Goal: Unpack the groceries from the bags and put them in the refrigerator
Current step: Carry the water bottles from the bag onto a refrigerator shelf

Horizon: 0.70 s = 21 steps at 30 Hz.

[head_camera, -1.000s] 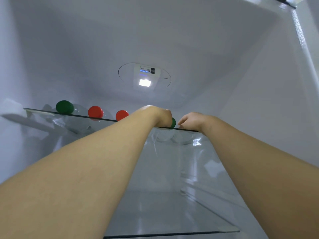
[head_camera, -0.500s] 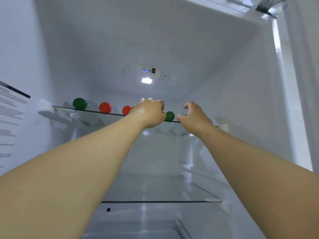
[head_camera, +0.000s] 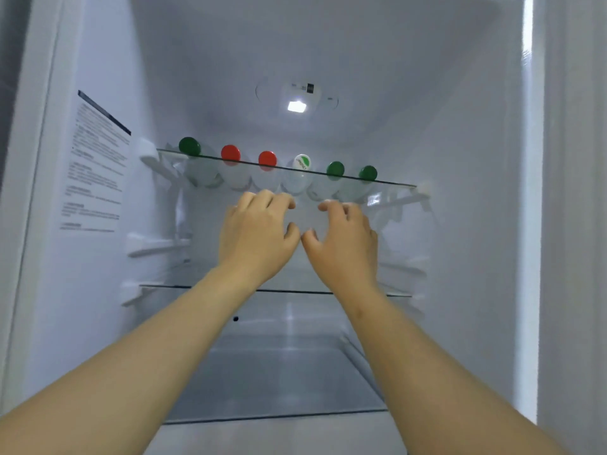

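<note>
White plastic lines the open refrigerator [head_camera: 466, 244], and two bare forearms reach up into it. Side by side, the left hand [head_camera: 256, 231] and the right hand [head_camera: 345, 239] hang just below the front edge of the top glass shelf [head_camera: 395, 184], backs toward the camera and thumbs almost meeting. Each hand has its fingers loosely curled and holds nothing. The fingertips sit close under the shelf edge, but whether any of them touches the glass cannot be told.

On that shelf six clear bottles [head_camera: 294, 185] lie in a row with their caps facing the opening, their bodies blurred through the glass. From the shelf's left end come the far-left green cap [head_camera: 189, 146], the left red cap [head_camera: 230, 154], the right red cap [head_camera: 267, 159], the white cap [head_camera: 302, 162] with a green mark, the inner green cap [head_camera: 335, 169] and the far-right green cap [head_camera: 368, 173]. The white cap is above the gap between the two hands.

Above the shelf, on the back wall, a lamp [head_camera: 297, 106] glows with a small control panel [head_camera: 303, 88] just over it. Left of the shelf, a printed label [head_camera: 95, 169] covers part of the side wall. Below the shelf, a second glass shelf [head_camera: 164, 286] runs behind the wrists, and a third glass shelf [head_camera: 279, 416] lies lower still, between the forearms.
</note>
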Each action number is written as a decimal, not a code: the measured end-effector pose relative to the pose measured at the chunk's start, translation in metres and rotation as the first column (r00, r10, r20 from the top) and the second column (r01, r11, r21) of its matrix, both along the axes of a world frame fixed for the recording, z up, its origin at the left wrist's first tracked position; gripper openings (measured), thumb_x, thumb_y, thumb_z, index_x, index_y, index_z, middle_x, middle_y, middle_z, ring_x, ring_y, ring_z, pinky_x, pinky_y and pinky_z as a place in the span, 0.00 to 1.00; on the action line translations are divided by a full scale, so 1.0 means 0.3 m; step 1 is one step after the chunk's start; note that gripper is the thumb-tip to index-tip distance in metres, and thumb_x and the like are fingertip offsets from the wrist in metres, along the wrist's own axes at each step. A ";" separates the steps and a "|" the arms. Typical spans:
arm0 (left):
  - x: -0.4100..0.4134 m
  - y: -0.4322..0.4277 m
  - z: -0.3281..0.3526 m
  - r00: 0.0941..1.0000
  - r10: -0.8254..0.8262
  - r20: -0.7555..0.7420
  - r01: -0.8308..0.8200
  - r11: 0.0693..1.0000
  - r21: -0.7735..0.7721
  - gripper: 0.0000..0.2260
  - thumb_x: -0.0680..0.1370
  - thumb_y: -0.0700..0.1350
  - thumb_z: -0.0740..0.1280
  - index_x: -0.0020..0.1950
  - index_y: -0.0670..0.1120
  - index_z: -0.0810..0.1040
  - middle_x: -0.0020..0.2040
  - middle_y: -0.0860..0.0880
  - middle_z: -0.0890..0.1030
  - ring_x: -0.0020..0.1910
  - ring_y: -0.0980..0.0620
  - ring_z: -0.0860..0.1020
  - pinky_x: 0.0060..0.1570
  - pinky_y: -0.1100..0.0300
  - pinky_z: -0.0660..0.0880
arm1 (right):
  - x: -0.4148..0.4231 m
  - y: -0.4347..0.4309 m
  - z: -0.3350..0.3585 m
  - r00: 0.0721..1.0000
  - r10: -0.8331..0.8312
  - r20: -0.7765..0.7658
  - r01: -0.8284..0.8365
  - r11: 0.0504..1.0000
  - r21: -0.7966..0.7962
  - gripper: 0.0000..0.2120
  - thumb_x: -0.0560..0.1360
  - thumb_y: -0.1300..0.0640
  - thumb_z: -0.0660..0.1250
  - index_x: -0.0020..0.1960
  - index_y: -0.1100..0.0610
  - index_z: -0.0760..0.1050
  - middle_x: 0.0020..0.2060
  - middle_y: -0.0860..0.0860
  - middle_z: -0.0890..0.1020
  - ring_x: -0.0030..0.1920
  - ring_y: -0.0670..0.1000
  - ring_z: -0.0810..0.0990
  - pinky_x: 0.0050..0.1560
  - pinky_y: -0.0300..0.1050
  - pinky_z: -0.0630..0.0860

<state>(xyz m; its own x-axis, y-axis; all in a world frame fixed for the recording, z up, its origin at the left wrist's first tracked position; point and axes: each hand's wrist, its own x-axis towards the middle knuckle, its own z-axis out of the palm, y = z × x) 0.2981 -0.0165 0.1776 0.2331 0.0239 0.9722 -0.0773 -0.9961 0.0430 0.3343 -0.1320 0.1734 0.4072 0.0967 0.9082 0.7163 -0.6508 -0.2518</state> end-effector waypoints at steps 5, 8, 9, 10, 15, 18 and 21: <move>-0.082 0.012 -0.208 0.996 0.079 -0.038 -0.078 0.996 0.034 0.10 0.66 0.41 0.65 0.45 0.44 0.80 0.39 0.46 0.81 0.38 0.42 0.77 0.39 0.53 0.70 | -0.075 -0.016 -0.217 0.998 -0.017 -0.068 0.010 0.995 -0.098 0.19 0.74 0.54 0.63 0.65 0.53 0.70 0.61 0.52 0.73 0.60 0.53 0.71 0.61 0.47 0.63; -0.121 0.011 -0.329 0.987 0.112 -0.117 -0.109 0.993 0.035 0.09 0.64 0.42 0.65 0.42 0.45 0.81 0.35 0.47 0.80 0.34 0.43 0.77 0.35 0.56 0.70 | -0.120 -0.029 -0.339 0.990 -0.036 -0.136 0.022 0.994 -0.107 0.19 0.73 0.54 0.64 0.64 0.54 0.72 0.59 0.52 0.74 0.59 0.54 0.72 0.60 0.47 0.64; -0.133 0.011 -0.368 0.983 0.113 -0.146 -0.109 0.993 0.039 0.10 0.64 0.42 0.65 0.42 0.45 0.81 0.35 0.47 0.80 0.34 0.44 0.77 0.34 0.56 0.70 | -0.135 -0.033 -0.378 0.987 -0.039 -0.155 0.022 0.994 -0.107 0.19 0.73 0.54 0.64 0.63 0.55 0.73 0.58 0.53 0.75 0.58 0.55 0.73 0.59 0.48 0.65; -0.146 0.009 -0.410 0.979 0.107 -0.171 -0.101 0.994 0.041 0.10 0.64 0.43 0.66 0.42 0.45 0.81 0.35 0.47 0.80 0.34 0.44 0.77 0.34 0.55 0.70 | -0.151 -0.040 -0.416 0.984 -0.039 -0.173 0.021 0.994 -0.104 0.19 0.72 0.54 0.64 0.62 0.55 0.73 0.58 0.53 0.75 0.58 0.56 0.74 0.58 0.48 0.66; -0.207 -0.021 -0.627 0.947 -0.039 -0.318 0.047 0.999 0.017 0.11 0.67 0.45 0.63 0.46 0.45 0.81 0.40 0.48 0.81 0.38 0.44 0.79 0.37 0.53 0.74 | -0.253 -0.107 -0.607 0.939 -0.071 -0.337 0.023 0.990 -0.142 0.20 0.74 0.53 0.64 0.66 0.52 0.70 0.62 0.50 0.72 0.63 0.51 0.70 0.62 0.45 0.63; -0.229 -0.059 -0.748 0.878 -0.142 -0.457 0.175 0.984 0.031 0.17 0.67 0.51 0.57 0.47 0.47 0.80 0.42 0.49 0.80 0.39 0.45 0.79 0.37 0.54 0.74 | -0.318 -0.164 -0.734 0.895 -0.119 -0.429 0.054 0.985 -0.162 0.21 0.75 0.51 0.64 0.67 0.50 0.68 0.64 0.48 0.71 0.64 0.50 0.68 0.62 0.44 0.62; -0.248 -0.114 -0.870 0.801 -0.188 -0.569 0.269 0.961 0.062 0.18 0.67 0.52 0.57 0.48 0.49 0.80 0.42 0.51 0.80 0.40 0.47 0.79 0.36 0.55 0.74 | -0.392 -0.224 -0.862 0.828 -0.164 -0.537 0.085 0.982 -0.169 0.21 0.75 0.51 0.64 0.67 0.50 0.68 0.65 0.48 0.70 0.64 0.50 0.68 0.62 0.44 0.62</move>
<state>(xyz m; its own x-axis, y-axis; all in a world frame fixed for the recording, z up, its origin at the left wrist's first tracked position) 0.2238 -0.0509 -0.0835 0.7135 -0.2177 0.6660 -0.3069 -0.9516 0.0177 0.2168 -0.1993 -0.0851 0.8491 0.1138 0.5159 0.3978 -0.7803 -0.4826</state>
